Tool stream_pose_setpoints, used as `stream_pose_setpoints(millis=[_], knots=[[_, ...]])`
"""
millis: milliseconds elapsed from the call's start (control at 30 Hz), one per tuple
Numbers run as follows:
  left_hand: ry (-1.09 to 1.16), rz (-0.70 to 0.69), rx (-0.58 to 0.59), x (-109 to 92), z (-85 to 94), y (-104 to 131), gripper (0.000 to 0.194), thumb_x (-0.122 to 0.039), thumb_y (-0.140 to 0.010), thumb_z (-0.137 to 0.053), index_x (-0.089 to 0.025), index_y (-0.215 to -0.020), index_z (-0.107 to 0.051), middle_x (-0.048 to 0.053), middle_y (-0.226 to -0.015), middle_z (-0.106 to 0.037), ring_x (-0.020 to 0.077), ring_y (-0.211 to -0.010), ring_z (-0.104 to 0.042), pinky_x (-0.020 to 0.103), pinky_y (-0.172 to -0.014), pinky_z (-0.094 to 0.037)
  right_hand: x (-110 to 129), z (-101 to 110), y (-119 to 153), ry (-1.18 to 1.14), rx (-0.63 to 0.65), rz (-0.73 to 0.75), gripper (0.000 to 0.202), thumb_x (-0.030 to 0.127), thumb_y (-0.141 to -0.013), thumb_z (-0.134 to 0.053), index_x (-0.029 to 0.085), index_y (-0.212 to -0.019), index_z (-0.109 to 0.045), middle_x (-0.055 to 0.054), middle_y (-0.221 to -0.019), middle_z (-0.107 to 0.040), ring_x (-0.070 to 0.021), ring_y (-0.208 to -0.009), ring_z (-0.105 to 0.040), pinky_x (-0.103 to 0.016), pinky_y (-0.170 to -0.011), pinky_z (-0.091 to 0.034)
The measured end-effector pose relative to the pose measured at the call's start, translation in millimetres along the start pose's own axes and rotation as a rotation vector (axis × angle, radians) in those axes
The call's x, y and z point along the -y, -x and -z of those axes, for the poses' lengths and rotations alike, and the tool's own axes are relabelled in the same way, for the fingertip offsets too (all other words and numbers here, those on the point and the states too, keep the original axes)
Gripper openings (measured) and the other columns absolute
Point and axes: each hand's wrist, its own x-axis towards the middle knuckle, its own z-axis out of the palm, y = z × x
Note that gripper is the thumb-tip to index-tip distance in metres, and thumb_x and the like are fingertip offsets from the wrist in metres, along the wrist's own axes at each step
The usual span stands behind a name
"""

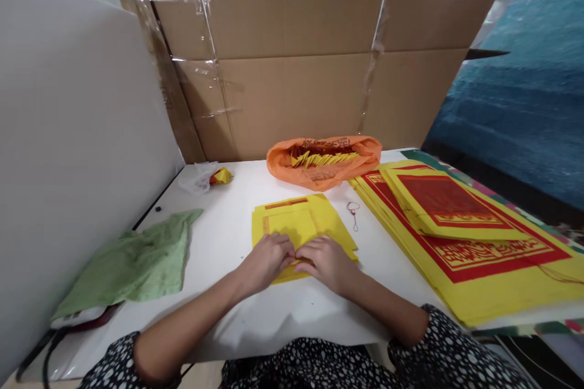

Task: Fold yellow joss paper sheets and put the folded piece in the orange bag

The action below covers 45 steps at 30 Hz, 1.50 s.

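Observation:
Several yellow paper sheets (292,219) lie on the white table in front of me, the top one printed with a faint square outline and a dark red strip. My left hand (269,258) is closed with its fingertips pinching paper near the sheets' front edge. Right beside it, my right hand (327,260) has its fingers bent and pressed together on the same paper. The fingertips of both hands nearly touch. Part of the paper is hidden beneath the hands.
An orange bag (322,179) of folded yellow papers sits behind. Large yellow-red sheets (493,261) are stacked at right. A red string (353,214) lies between. A green cloth (137,261) and a plastic bag (197,177) are at left. Cardboard (292,91) stands behind.

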Motion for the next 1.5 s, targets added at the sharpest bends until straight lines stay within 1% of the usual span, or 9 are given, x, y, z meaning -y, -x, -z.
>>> stream_pose_setpoints(millis=[233,433,533,633,733,833,933,1200,1500], knots=[[0.051,0.139,0.011,15.8,17.4,-18.3,0.016,-0.006,-0.082,-0.052,-0.016,-0.075,-0.062,0.003,-0.077,-0.064,0.0164,-0.068,-0.057,0.025,-0.060,-0.036,0.3,5.5,-24.0,-0.220,0.093,-0.171,0.024,0.033,-0.092,-0.058,0.020,-0.075,-0.067,0.004,-0.062,-0.060,-0.0115,-0.057,-0.050,-0.024,-0.053,-0.028],[0.130,0.240,0.081,29.5,14.3,-14.8,0.019,-0.009,-0.085,-0.044,-0.017,-0.078,-0.059,-0.001,-0.066,-0.060,0.0145,-0.060,-0.054,0.023,-0.055,-0.034,-32.2,32.5,-19.9,-0.244,0.160,-0.267,0.015,0.023,-0.083,-0.064,0.019,-0.070,-0.069,0.003,-0.066,-0.065,-0.0119,-0.062,-0.055,-0.023,-0.057,-0.033],[0.039,0.259,-0.029,26.1,12.0,-15.8,0.017,-0.015,-0.091,-0.043,-0.016,-0.092,-0.060,0.004,-0.080,-0.065,0.0192,-0.073,-0.060,0.028,-0.065,-0.042,-51.3,40.4,-30.6,-0.155,0.175,-0.295,0.012,0.021,-0.081,-0.066,0.019,-0.069,-0.068,0.002,-0.067,-0.067,-0.0131,-0.064,-0.057,-0.023,-0.058,-0.033],[-0.234,0.104,-0.236,21.2,0.8,-20.2,0.025,-0.020,-0.097,-0.043,-0.015,-0.117,-0.056,0.014,-0.121,-0.061,0.0289,-0.114,-0.055,0.042,-0.095,-0.041,-69.0,36.1,-52.3,-0.054,0.114,-0.274,0.012,0.022,-0.083,-0.064,0.018,-0.072,-0.067,0.001,-0.069,-0.067,-0.0135,-0.065,-0.057,-0.023,-0.058,-0.034],[-0.360,-0.061,-0.218,25.2,-20.2,-25.4,0.039,-0.028,-0.100,-0.044,-0.018,-0.137,-0.047,0.015,-0.143,-0.047,0.0312,-0.136,-0.038,0.049,-0.110,-0.029,-82.1,25.8,-74.4,0.014,0.052,-0.263,0.011,0.021,-0.084,-0.063,0.016,-0.075,-0.067,-0.001,-0.075,-0.068,-0.0145,-0.070,-0.058,-0.023,-0.063,-0.036],[-0.363,0.019,-0.155,37.4,-40.2,-28.1,0.046,-0.038,-0.100,-0.044,-0.021,-0.143,-0.043,0.014,-0.146,-0.045,0.0345,-0.137,-0.036,0.055,-0.109,-0.029,-89.6,16.4,-87.5,0.061,0.005,-0.245,0.011,0.021,-0.085,-0.061,0.016,-0.076,-0.065,-0.004,-0.080,-0.067,-0.0158,-0.076,-0.058,-0.024,-0.069,-0.037],[-0.359,0.085,-0.139,47.2,-49.9,-28.4,0.047,-0.039,-0.101,-0.040,-0.026,-0.146,-0.040,0.013,-0.148,-0.044,0.0372,-0.137,-0.035,0.061,-0.106,-0.029,-94.6,8.5,-91.7,0.101,-0.021,-0.233,0.012,0.021,-0.086,-0.060,0.016,-0.076,-0.064,-0.004,-0.080,-0.066,-0.0170,-0.077,-0.058,-0.026,-0.072,-0.038],[-0.353,0.126,-0.114,47.0,-46.4,-31.4,0.048,-0.040,-0.101,-0.036,-0.023,-0.146,-0.039,0.014,-0.150,-0.041,0.0393,-0.136,-0.036,0.060,-0.107,-0.027,-109.7,-7.7,-92.4,0.093,-0.065,-0.244,0.016,0.027,-0.087,-0.057,0.018,-0.074,-0.058,-0.003,-0.077,-0.064,-0.0177,-0.072,-0.057,-0.027,-0.067,-0.038],[-0.293,0.145,-0.093,49.0,-46.7,-32.1,0.049,-0.041,-0.102,-0.034,-0.024,-0.148,-0.037,0.013,-0.153,-0.036,0.0421,-0.140,-0.028,0.065,-0.108,-0.024,-113.1,-9.4,-91.2,0.088,-0.068,-0.275,0.019,0.030,-0.088,-0.057,0.019,-0.073,-0.057,-0.002,-0.076,-0.064,-0.0183,-0.071,-0.057,-0.027,-0.065,-0.037]])
